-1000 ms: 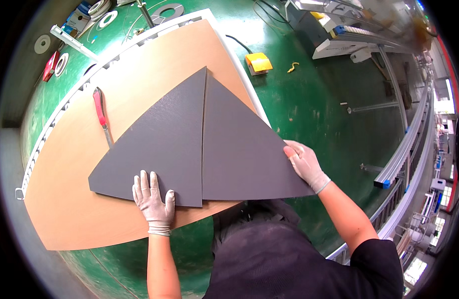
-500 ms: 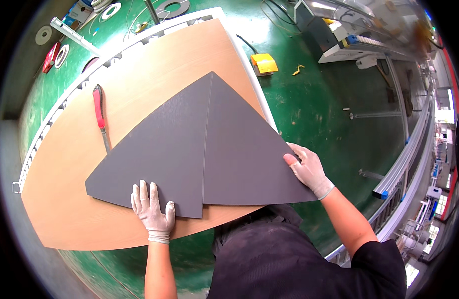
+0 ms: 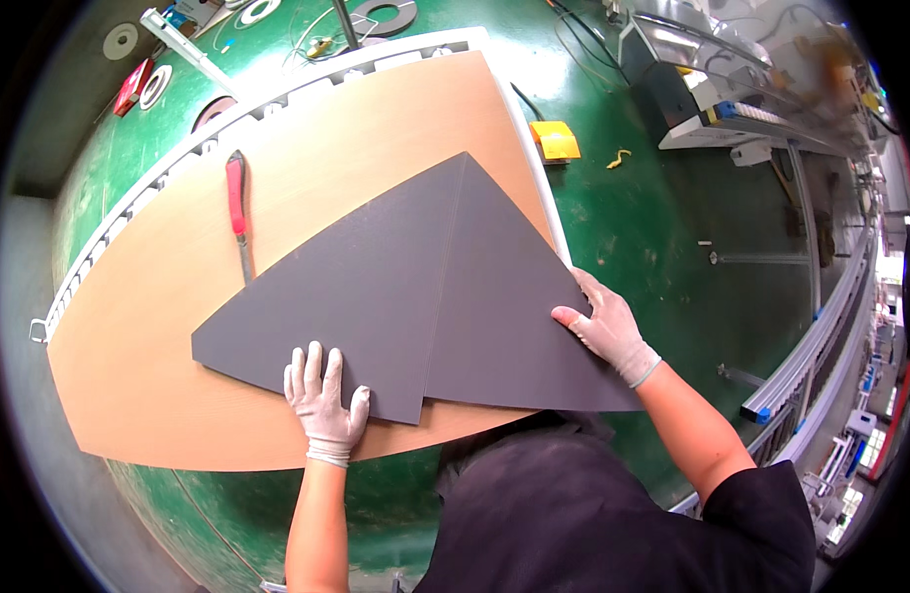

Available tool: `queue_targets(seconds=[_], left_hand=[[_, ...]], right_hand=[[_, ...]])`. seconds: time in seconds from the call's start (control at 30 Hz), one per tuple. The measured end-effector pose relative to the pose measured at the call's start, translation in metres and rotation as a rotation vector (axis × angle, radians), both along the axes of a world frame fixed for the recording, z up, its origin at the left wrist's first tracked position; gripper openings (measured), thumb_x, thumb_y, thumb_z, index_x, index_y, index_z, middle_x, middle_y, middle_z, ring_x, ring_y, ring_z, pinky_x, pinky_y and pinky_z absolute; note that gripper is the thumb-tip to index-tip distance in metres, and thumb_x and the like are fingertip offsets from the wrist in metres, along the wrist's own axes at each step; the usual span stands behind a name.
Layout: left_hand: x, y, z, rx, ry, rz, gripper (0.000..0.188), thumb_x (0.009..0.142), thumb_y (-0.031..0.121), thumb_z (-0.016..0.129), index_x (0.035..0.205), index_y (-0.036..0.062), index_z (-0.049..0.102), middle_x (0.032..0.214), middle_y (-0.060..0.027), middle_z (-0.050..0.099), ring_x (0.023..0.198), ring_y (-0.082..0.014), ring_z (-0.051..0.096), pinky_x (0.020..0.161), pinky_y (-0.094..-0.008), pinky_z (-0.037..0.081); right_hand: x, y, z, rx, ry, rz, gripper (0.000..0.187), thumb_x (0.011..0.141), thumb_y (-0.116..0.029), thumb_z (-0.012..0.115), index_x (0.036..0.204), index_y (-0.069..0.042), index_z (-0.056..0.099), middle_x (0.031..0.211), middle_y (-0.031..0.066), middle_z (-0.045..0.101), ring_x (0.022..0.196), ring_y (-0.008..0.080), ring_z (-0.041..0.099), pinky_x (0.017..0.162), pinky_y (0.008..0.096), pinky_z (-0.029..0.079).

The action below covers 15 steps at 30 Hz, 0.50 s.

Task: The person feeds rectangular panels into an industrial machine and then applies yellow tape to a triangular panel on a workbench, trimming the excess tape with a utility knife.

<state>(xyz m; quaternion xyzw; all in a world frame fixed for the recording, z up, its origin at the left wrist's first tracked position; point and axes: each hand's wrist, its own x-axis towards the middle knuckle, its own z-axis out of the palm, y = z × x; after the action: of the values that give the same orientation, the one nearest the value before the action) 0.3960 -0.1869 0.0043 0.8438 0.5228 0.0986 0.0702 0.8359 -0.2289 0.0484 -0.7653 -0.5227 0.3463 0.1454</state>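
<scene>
My left hand [image 3: 326, 407] lies flat on left grey panel [image 3: 341, 296], unclenched. Right hand [image 3: 611, 328] grasps right grey panel [image 3: 509, 306] by its edge.

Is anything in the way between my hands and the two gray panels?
Only the pale gloves; nothing else visible. Your left hand rests flat on the left gray panel, and your right hand grips the right gray panel by its outer edge. The red-handled tool lies away from both hands.

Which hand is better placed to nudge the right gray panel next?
Right, probably: the right hand grips the right gray panel by its outer edge, thumb on top, while the left hand lies open over the near edge of the left gray panel.
</scene>
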Motion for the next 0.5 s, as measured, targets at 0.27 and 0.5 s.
queue_targets(seconds=[0.27, 0.5], left_hand=[[0.019, 0.005, 0.017, 0.007, -0.053, 0.078, 0.063, 0.084, 0.04, 0.067, 0.135, 0.0053, 0.059, 0.149, -0.0194, 0.047, 0.143, -0.0427, 0.036, 0.119, -0.0566, 0.022], [0.111, -0.002, 0.045, -0.21, -0.004, -0.063, 0.082, 0.083, 0.064, 0.066, 0.147, 0.0158, 0.052, 0.158, -0.0125, 0.041, 0.149, -0.0421, 0.027, 0.121, -0.0648, 0.008]], right_hand=[[0.002, 0.006, -0.005, 0.036, 0.063, -0.049, 0.079, 0.087, -0.048, 0.073, 0.144, 0.001, 0.049, 0.136, 0.0272, 0.06, 0.127, 0.0387, 0.058, 0.106, 0.0414, 0.046], [0.005, 0.005, -0.017, 0.086, 0.106, -0.031, 0.078, 0.087, -0.046, 0.073, 0.144, 0.002, 0.049, 0.138, 0.0279, 0.059, 0.13, 0.0389, 0.056, 0.109, 0.0413, 0.044]])
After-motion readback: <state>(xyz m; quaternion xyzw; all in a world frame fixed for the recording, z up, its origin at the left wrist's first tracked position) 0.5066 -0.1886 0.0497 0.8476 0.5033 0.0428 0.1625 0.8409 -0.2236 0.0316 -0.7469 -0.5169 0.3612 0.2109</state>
